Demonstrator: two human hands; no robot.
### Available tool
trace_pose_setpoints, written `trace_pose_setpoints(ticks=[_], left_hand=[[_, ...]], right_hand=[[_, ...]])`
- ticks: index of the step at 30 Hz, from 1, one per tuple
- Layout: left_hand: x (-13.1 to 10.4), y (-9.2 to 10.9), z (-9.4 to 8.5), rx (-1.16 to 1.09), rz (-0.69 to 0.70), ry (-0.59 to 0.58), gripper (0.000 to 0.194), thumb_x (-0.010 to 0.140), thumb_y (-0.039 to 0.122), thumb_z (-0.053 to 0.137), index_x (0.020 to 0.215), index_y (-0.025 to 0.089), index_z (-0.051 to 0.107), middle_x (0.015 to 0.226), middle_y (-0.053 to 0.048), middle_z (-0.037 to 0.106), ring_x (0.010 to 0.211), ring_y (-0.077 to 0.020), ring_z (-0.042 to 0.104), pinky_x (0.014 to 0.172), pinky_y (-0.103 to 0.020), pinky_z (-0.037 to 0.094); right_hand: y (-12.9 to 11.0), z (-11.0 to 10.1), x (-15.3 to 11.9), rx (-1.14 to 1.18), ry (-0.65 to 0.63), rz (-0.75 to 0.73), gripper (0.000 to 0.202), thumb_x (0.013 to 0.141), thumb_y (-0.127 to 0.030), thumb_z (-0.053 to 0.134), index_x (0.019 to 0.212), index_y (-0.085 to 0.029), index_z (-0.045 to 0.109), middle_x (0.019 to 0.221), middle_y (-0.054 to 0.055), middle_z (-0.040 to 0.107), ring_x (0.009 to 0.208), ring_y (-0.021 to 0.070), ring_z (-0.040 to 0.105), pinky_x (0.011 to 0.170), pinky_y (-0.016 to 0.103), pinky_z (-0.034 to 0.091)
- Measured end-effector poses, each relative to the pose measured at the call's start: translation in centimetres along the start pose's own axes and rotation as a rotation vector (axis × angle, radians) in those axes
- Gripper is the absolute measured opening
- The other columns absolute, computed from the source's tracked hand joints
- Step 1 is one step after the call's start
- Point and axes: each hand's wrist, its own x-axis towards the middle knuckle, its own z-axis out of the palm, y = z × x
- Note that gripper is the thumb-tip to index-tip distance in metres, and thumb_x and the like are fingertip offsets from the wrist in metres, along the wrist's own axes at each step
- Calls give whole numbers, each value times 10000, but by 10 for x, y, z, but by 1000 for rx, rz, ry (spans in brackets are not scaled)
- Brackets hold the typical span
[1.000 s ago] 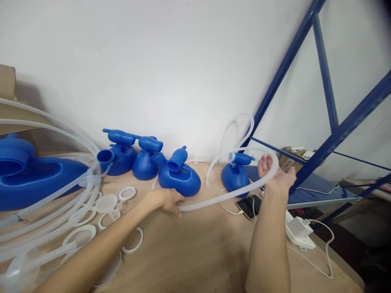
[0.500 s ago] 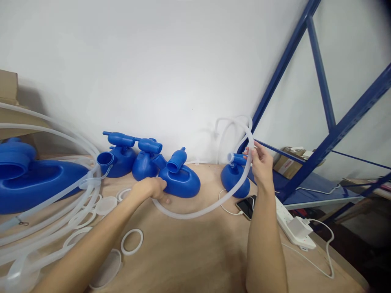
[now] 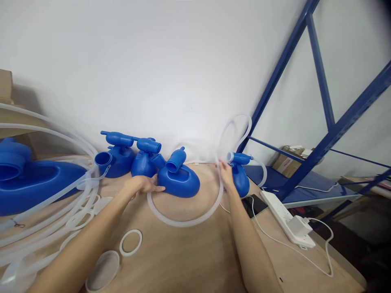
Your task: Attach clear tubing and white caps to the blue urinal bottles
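Note:
A translucent white tube [image 3: 183, 223] loops across the wooden table. My right hand [image 3: 225, 173] has its fingers closed on the tube, just left of the blue bottle [image 3: 240, 181] with a small blue piece on top. My left hand [image 3: 148, 184] is at the tube's other visible end, beside the middle blue bottle [image 3: 183, 183]; its thumb points right and its other fingers are partly hidden behind the hand. That bottle bears an open-mouthed blue piece [image 3: 176, 160]. Further left stand more blue bottles [image 3: 121, 163] with similar pieces.
Coiled white tubes [image 3: 82, 199] and a large blue bottle [image 3: 45, 179] lie at left. White rings [image 3: 131, 243] and a round disc [image 3: 104, 270] rest in front. A phone [image 3: 255, 205], a power strip [image 3: 281, 213] and a blue metal rack [image 3: 317, 152] stand right.
My right hand has moved left and down, from the right side of the right-hand bottle to its left side. The tube loop has shifted with it. My left hand has moved slightly left.

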Motion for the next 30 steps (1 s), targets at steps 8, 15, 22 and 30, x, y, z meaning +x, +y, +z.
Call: trace_pose_setpoints(ticks=[8,15,22,30], left_hand=[[3,26,8,32,-116,-68,938,933,775,380,1586,107,459,1517,-303,543,1260,-468,644,979,-515,540],[15,35,29,-37,-79,73,835,972,757,254,1305,125,686,1391,-285,655,1277,-468,631,1015,-535,506],[22,50,43,-236,132,-13,638,1071,555,207,1215,107,638,1055,-183,790,849,-258,786,704,-312,587],[8,47,34,-171,444,-191,937,882,779,531,1638,257,345,1729,-99,292,1576,-307,316,1250,-394,298]], right_hand=[[17,17,-19,-325,-175,42,180,772,-383,791,874,-238,761,967,59,820,1048,321,724,1051,460,521],[-40,-52,6,-548,264,14,426,949,-506,549,1262,-243,666,1384,188,675,1386,363,531,1199,521,358],[-27,-99,3,-615,250,193,271,638,-375,822,839,-217,733,911,162,784,1143,439,691,1000,554,520],[-47,-84,14,-459,113,167,319,791,-516,681,809,-205,753,683,76,734,866,317,734,732,352,560]])
